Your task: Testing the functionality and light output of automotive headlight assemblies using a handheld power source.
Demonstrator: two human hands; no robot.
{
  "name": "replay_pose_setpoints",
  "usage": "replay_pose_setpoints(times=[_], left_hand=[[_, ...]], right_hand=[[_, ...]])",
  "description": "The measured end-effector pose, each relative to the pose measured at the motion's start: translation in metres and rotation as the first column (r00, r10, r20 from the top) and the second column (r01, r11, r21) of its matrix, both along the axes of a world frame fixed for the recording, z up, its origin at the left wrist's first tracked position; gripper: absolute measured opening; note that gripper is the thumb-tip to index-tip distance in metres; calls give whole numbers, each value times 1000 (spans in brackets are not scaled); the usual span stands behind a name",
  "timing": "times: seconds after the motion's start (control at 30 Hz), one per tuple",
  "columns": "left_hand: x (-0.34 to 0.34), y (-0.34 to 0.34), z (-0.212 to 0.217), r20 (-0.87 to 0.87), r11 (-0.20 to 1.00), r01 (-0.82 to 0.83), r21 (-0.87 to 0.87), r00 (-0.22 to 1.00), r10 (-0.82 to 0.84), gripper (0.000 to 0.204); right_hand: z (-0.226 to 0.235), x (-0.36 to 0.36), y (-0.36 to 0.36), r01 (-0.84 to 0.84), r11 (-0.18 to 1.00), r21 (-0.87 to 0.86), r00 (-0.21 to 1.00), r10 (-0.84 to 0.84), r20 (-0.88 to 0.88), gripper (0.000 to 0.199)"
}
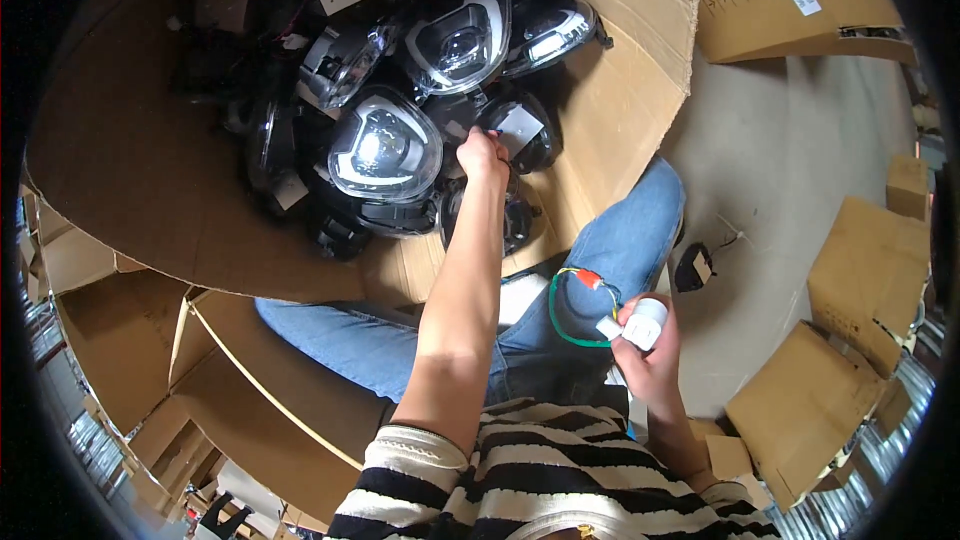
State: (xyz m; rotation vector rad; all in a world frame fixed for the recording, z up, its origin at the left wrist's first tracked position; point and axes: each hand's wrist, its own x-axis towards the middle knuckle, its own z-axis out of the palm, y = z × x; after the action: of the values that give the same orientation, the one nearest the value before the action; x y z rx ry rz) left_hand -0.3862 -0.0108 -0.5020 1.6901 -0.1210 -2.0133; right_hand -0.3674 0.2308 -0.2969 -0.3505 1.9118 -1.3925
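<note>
Reaching forward into a big cardboard box, my left hand (480,153) has its fingers closed beside a dark headlight (535,148) with a pale tag. Whatever is between those fingertips is hidden. Around it lie several clear-fronted headlights, among them a round one (385,145) just to the left and another (458,43) farther in. My right hand (652,355), by my right thigh, grips a white cylindrical device (644,324). From the device runs a looped green lead (556,315) with a red-orange connector (590,279) and thin coloured wires.
The box's cardboard wall (640,50) curves around the headlights. On the floor at right lies a small black part (692,267) with a tag and wires. Cardboard cartons (810,410) stand at the right, and an open carton (260,390) is at the left.
</note>
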Motion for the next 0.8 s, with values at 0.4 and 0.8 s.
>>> replay_pose_setpoints(times=[0.4, 0.8], left_hand=[[69, 38, 39, 749, 155, 798, -582, 601, -279, 14], [121, 97, 73, 740, 95, 864, -495, 476, -476, 21]], right_hand=[[-9, -4, -6, -14, 999, 29, 1000, 14, -16, 31], [-11, -6, -6, -77, 994, 75, 997, 75, 35, 34]])
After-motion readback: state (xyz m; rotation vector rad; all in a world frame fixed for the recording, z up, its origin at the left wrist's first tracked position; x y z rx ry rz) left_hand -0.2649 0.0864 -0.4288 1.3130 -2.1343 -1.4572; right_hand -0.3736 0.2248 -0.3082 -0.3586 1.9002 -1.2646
